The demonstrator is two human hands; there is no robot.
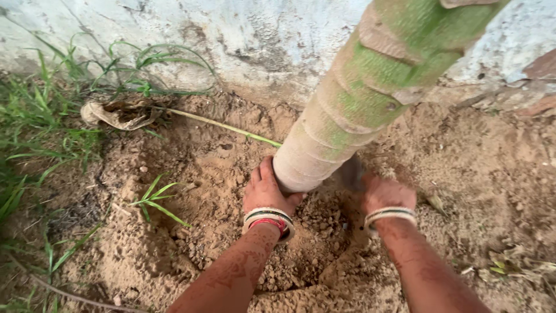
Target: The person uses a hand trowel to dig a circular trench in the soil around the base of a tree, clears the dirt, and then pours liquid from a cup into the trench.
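Fingers of the left hand are spread flat against the base of the tree trunk, pressing it, not clenched. Right hand sits on the other side of the trunk, fingers buried in soil, can't tell their state. Trunk leans up to the right, w/ green patches, rising from a dug hollow full of loose brown clods. Behind: pale wall. Left: grass, a dry leaf. Bangles on both wrists.
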